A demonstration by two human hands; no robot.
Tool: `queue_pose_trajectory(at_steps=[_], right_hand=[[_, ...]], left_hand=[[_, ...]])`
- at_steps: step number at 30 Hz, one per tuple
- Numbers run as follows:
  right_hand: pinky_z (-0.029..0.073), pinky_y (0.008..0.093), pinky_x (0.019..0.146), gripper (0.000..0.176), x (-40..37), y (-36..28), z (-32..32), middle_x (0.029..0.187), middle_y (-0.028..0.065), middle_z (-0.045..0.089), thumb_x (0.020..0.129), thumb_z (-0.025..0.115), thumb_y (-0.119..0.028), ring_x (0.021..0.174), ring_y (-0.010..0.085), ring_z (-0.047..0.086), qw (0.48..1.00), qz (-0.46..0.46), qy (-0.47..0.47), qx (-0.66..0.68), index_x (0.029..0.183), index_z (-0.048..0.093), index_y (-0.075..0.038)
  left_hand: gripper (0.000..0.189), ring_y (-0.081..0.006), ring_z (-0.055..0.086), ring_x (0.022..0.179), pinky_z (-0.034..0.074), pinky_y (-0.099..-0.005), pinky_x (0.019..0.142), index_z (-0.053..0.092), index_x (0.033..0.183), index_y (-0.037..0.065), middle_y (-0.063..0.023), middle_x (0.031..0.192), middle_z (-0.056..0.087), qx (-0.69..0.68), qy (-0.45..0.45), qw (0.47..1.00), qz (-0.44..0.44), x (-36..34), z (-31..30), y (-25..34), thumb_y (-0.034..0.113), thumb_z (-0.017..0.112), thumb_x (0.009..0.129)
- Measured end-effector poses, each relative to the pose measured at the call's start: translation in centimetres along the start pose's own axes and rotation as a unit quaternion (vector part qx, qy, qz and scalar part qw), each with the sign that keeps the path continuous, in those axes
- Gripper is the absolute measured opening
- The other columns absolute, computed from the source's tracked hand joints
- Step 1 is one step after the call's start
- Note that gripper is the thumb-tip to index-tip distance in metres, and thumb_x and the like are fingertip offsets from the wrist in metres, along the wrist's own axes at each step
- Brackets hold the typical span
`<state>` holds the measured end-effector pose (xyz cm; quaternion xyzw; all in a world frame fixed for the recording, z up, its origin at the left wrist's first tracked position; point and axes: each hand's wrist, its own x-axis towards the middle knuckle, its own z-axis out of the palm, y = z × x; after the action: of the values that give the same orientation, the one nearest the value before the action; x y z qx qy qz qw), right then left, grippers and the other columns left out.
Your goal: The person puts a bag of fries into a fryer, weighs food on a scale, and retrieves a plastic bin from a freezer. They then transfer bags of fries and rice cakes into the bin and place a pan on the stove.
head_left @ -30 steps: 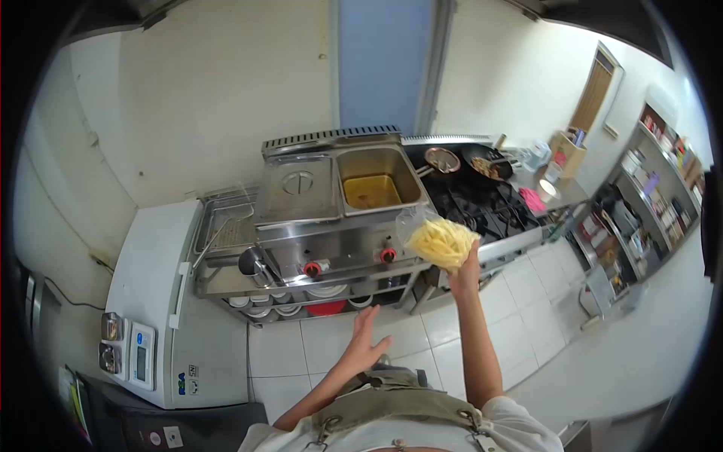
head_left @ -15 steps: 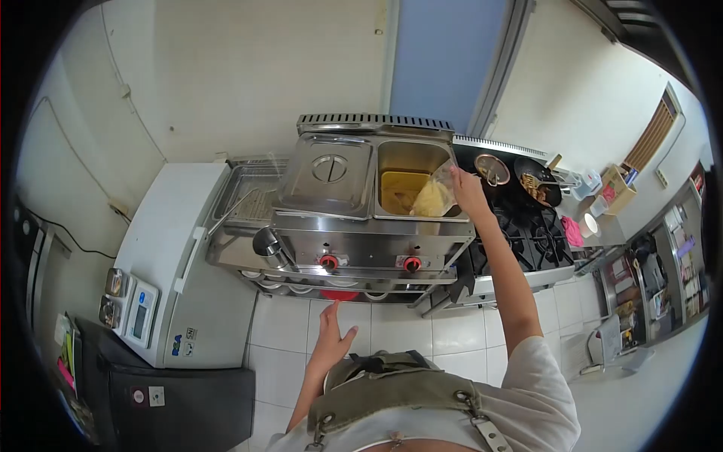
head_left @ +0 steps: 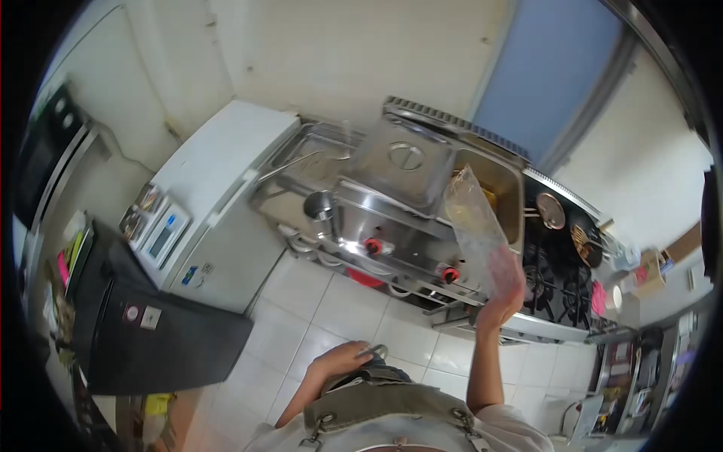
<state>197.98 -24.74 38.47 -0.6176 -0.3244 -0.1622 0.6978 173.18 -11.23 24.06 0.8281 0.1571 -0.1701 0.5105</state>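
My right hand (head_left: pixel 503 285) grips one end of a clear plastic bag (head_left: pixel 476 215), smeared by motion. The bag stretches up and left across the front rim of the fryer's right well (head_left: pixel 514 200), with a little yellow showing through it. Part of the yellowish oil in that well is hidden behind the bag. My left hand (head_left: pixel 343 359) hangs low over the floor beside my apron (head_left: pixel 369 403), its fingers stretched out and holding nothing.
A steel lid (head_left: pixel 407 157) covers the fryer's left well. A steel cup (head_left: pixel 319 211) stands at the front left, near the red knobs (head_left: pixel 374 245). Right of the fryer is a gas stove (head_left: pixel 557 290) with pans (head_left: pixel 584 245). A white chest freezer (head_left: pixel 226 151) carries a scale (head_left: pixel 166 233).
My right hand has drawn back from the well towards me, and the bag's yellow contents have mostly gone from it. My view has turned left. My left hand has lowered towards the apron.
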Motion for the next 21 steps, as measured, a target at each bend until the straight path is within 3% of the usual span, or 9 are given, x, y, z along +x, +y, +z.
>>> queue_pose_trajectory(at_steps=[3,6,8,10,13,15,17,19,21], right_hand=[[0.042,0.0440,0.090,0.064,-8.7,-0.2,4.8,0.118,0.0240,0.050,0.093,0.024,-0.051,0.107,0.0338,0.052,0.975,0.055,0.001,0.213,0.111,0.050,0.005],[0.042,0.0438,0.089,0.055,-15.9,-3.6,10.1,0.113,0.0247,0.052,0.094,0.027,-0.043,0.102,0.0354,0.054,0.940,0.032,-0.197,0.277,0.109,0.052,0.004],[0.043,0.0426,0.088,0.051,-19.0,-7.0,13.6,0.109,0.0233,0.055,0.095,0.028,-0.038,0.099,0.0345,0.055,0.912,-0.009,-0.276,0.303,0.106,0.053,0.004],[0.043,0.0409,0.085,0.043,-21.8,-10.2,17.2,0.097,0.0199,0.060,0.093,0.030,-0.028,0.093,0.0332,0.057,0.827,-0.114,-0.445,0.324,0.098,0.058,0.004],[0.045,0.0422,0.083,0.033,-28.3,-13.8,22.1,0.097,0.0206,0.060,0.088,0.037,-0.019,0.089,0.0341,0.058,0.757,-0.114,-0.548,0.337,0.094,0.061,0.003],[0.045,0.0417,0.082,0.031,-32.5,-17.4,25.1,0.095,0.0203,0.060,0.086,0.038,-0.017,0.087,0.0331,0.057,0.724,-0.098,-0.579,0.362,0.091,0.061,0.004],[0.044,0.0413,0.080,0.030,-37.3,-20.0,26.8,0.093,0.0200,0.060,0.083,0.038,-0.014,0.085,0.0322,0.057,0.685,-0.081,-0.617,0.378,0.088,0.061,0.004],[0.042,0.0374,0.079,0.034,-42.6,-21.5,29.4,0.089,0.0170,0.058,0.087,0.035,-0.019,0.087,0.0280,0.054,0.713,-0.025,-0.568,0.411,0.081,0.059,0.003],[0.041,0.0359,0.080,0.030,-47.1,-24.0,32.2,0.091,0.0161,0.057,0.086,0.036,-0.016,0.088,0.0271,0.053,0.687,0.010,-0.602,0.406,0.082,0.060,0.002]], left_hand=[[0.056,-0.0259,0.051,0.109,0.039,-0.0347,0.092,0.037,0.129,0.000,-0.0179,0.120,0.050,-0.212,0.091,0.970,0.074,-3.5,-2.1,0.7,0.037,0.050,0.088],[0.063,-0.0227,0.048,0.111,0.039,-0.0367,0.092,0.025,0.135,0.005,-0.0144,0.125,0.045,-0.359,0.208,0.899,0.140,-9.1,-4.5,0.9,0.037,0.051,0.089],[0.054,-0.0227,0.046,0.112,0.039,-0.0356,0.091,0.019,0.136,0.010,-0.0147,0.129,0.040,-0.492,0.323,0.772,0.239,-14.4,-5.5,0.7,0.027,0.046,0.092],[0.054,-0.0215,0.047,0.110,0.039,-0.0352,0.090,0.018,0.135,0.011,-0.0152,0.130,0.038,-0.499,0.400,0.735,0.226,-19.4,-4.7,-1.7,0.023,0.047,0.091],[0.050,-0.0181,0.049,0.105,0.040,-0.0320,0.088,0.023,0.131,0.010,-0.0148,0.125,0.042,-0.494,0.529,0.669,0.170,-27.4,-3.2,-5.4,0.010,0.050,0.089],[0.049,-0.0143,0.048,0.104,0.040,-0.0300,0.087,0.029,0.128,0.011,-0.0083,0.116,0.049,-0.444,0.588,0.668,0.104,-31.7,-1.1,-9.9,0.007,0.052,0.086],[0.036,-0.0112,0.050,0.097,0.042,-0.0276,0.082,0.041,0.120,0.007,-0.0048,0.107,0.053,-0.429,0.652,0.613,0.118,-35.8,1.3,-13.1,0.001,0.047,0.085],[0.032,-0.0164,0.054,0.090,0.044,-0.0280,0.078,0.049,0.112,0.003,-0.0089,0.106,0.054,-0.279,0.675,0.682,-0.039,-40.7,3.4,-15.6,-0.002,0.047,0.081],[0.026,-0.0223,0.055,0.085,0.045,-0.0295,0.075,0.056,0.101,0.000,-0.0107,0.098,0.054,-0.199,0.740,0.633,-0.107,-45.1,5.3,-16.9,-0.003,0.047,0.077]])
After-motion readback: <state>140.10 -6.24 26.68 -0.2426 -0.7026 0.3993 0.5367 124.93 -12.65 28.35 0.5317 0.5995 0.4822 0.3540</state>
